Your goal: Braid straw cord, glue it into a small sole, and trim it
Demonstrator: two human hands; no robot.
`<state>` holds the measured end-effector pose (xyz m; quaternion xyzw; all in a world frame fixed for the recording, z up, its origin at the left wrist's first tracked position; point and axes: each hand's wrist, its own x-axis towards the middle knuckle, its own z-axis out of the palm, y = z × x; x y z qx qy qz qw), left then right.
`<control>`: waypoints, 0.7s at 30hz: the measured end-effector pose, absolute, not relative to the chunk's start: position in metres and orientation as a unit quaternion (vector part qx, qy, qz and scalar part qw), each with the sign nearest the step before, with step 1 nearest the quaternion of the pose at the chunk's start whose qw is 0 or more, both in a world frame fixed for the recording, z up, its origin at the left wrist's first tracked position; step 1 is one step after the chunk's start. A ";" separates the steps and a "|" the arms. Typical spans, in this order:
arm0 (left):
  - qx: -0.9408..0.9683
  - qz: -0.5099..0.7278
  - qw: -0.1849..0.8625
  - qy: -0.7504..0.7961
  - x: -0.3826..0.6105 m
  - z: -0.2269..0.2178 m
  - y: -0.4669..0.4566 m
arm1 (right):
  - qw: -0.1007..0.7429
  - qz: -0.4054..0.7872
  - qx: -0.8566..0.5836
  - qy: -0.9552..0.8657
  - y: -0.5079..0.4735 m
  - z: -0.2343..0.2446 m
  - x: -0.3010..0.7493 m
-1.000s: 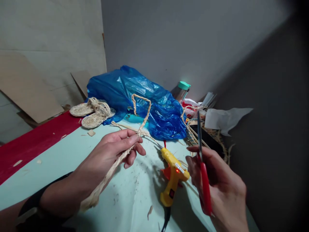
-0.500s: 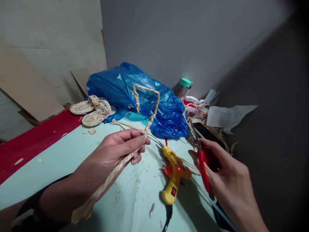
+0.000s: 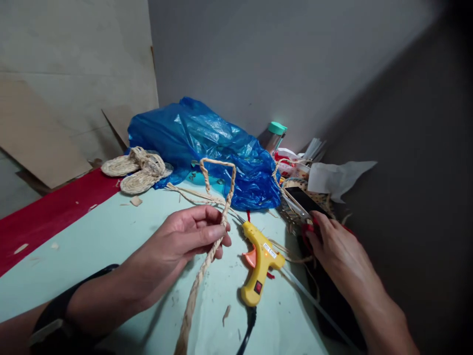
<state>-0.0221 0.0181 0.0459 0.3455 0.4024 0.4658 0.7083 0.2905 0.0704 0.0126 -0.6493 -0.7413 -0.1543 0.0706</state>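
Thumb and fingers of my left hand [image 3: 199, 236] are closed on a braided straw cord [image 3: 207, 261]. Its bent upper end stands above my fingers, and the other end runs down toward me. Over at the right, my right hand [image 3: 338, 246] grips red-handled scissors [image 3: 305, 215], whose blades point away to the left; the handles are partly hidden under my fingers. A yellow glue gun [image 3: 258, 261] lies between my hands, a clear glue stick [image 3: 314, 301] sticking out of its back. Loose straw strands [image 3: 192, 196] lie beyond my left hand.
A large blue plastic bag [image 3: 207, 133] fills the back of the table [image 3: 121, 246]. Left of it rest woven straw slippers [image 3: 142, 172]. At the back right are a bottle with a green lid [image 3: 277, 129], a woven basket [image 3: 295, 185], a black phone-like slab [image 3: 306, 201] and white paper [image 3: 336, 177].
My right hand has moved right and down with the scissors, which now lie flatter. My left hand still holds the cord, whose lower end has swung right. The glue gun's red light no longer shows.
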 end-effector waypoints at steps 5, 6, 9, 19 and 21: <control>0.409 0.433 0.671 0.442 -0.018 0.038 0.017 | 0.057 -0.151 -0.667 -0.728 0.068 0.017 0.284; 0.421 0.425 0.665 0.447 -0.016 0.036 0.016 | 0.064 -0.153 -0.669 -0.724 0.065 0.021 0.279; 0.453 0.400 0.655 0.454 -0.013 0.031 0.014 | 0.112 -0.135 -0.657 -0.733 0.055 0.035 0.258; 0.424 0.433 0.645 0.465 -0.009 0.031 0.016 | 0.371 0.032 -0.312 -0.874 0.011 0.033 0.189; 0.376 0.481 0.649 0.455 -0.009 0.030 0.018 | 0.338 0.031 -0.269 -0.902 0.004 0.031 0.179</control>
